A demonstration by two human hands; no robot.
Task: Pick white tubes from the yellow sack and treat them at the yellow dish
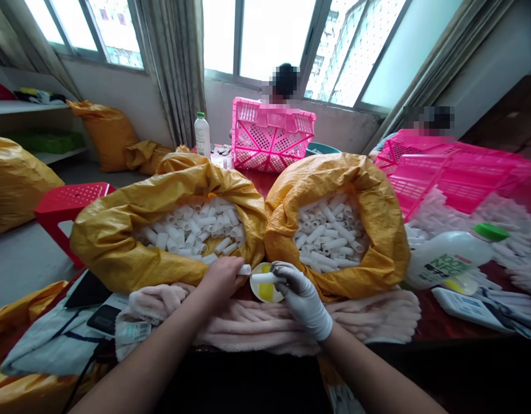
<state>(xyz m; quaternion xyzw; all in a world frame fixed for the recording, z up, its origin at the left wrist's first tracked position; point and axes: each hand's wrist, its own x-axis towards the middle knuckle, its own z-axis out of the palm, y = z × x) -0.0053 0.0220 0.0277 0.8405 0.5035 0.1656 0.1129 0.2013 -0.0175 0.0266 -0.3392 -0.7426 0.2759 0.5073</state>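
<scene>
Working left to right from my remote seat: a red plastic stool (71,207) stands on the floor near the left edge of my view; a dark flat device (103,319) lies on the tabletop (438,319), and a pink fleece cloth (256,325) stretches along the near edge, its small printed tag (133,332) too small for me to read.

Two yellow woven sacks sit rolled open behind the cloth; the left sack (118,247) and the right sack (377,230) are both packed with loose white tubes (190,227).

My bare left hand (222,279) is pinching a short white tube (244,269) against the left sack's rim; my white-gloved right hand (302,296) grips a second white tube (263,278) above a round yellow-and-white dish (266,293). The hands are close together but apart, each closed on its own tube.

Further right lies a large white bottle (446,259) with a green cap (489,232); its green lettering seems to read "100% NFC" — I can't be sure. Pink plastic baskets (269,135) sit beyond, in front of a seated person (285,83).
</scene>
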